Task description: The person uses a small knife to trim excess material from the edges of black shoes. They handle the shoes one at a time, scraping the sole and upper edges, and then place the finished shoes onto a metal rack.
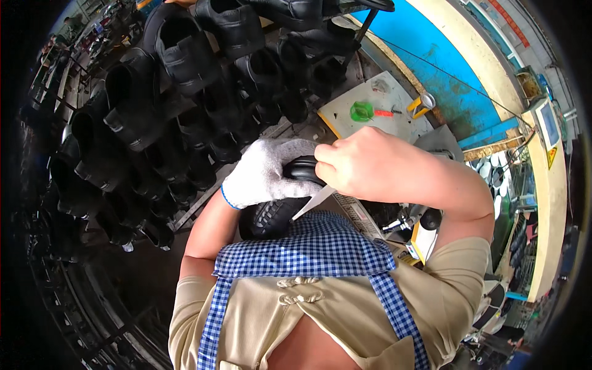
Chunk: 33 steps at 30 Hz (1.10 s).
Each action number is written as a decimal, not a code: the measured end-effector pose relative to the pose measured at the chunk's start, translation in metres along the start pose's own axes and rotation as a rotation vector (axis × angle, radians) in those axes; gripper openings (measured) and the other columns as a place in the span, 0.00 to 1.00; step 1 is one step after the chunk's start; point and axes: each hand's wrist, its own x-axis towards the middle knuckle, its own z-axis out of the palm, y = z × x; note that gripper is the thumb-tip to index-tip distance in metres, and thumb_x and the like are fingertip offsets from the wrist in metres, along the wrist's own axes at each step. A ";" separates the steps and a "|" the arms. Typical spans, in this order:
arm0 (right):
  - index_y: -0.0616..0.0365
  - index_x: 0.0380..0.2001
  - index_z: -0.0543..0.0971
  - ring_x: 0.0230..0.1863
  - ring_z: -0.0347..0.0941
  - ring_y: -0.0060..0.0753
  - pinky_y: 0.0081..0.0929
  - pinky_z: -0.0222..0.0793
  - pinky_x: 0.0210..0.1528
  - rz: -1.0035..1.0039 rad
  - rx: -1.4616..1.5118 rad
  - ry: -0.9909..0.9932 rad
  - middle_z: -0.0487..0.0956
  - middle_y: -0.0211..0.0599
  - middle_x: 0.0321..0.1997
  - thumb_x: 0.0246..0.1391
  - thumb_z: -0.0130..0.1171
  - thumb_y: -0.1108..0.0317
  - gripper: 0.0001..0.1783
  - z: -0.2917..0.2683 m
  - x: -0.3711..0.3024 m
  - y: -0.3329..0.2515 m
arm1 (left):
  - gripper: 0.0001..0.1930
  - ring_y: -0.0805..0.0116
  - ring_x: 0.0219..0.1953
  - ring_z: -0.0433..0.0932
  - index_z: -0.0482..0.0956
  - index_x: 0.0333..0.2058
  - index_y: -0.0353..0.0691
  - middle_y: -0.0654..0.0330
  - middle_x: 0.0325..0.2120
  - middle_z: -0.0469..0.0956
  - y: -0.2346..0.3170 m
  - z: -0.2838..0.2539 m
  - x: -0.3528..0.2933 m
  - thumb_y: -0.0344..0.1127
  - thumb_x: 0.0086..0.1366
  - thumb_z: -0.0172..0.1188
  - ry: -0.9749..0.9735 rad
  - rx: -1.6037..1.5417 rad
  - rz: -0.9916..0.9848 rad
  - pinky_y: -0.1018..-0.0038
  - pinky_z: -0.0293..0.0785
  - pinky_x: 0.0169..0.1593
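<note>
My left hand [262, 169], in a white knitted glove with a blue cuff edge, is closed around a black shoe [270, 217]. The treaded sole of the shoe faces up toward me, close to my checked apron. My bare right hand [364, 165] is closed at the shoe's upper end, its fingers pinching a pale, tapered strip-like tool [313, 202]. This tool slants down to the left, and its narrow tip lies beside the sole's edge. Part of the shoe is hidden by both hands, and the tool's upper end is covered by my right fingers.
Racks of black shoes [185, 55] fill the left and far side. A white board [394, 92] at the far right bears a green cup [362, 111] and a yellow-and-white roll-like item [422, 105]. A cream-and-blue machine [549, 203] with a small screen stands to the right.
</note>
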 end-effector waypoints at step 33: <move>0.63 0.67 0.54 0.57 0.74 0.39 0.35 0.68 0.60 0.766 0.965 1.206 0.73 0.47 0.60 0.45 0.72 0.72 0.50 0.221 -0.086 -0.017 | 0.28 0.67 0.56 0.70 0.64 0.63 0.35 0.57 0.55 0.72 0.004 -0.016 0.132 0.36 0.67 0.59 0.566 -0.959 0.127 0.69 0.65 0.63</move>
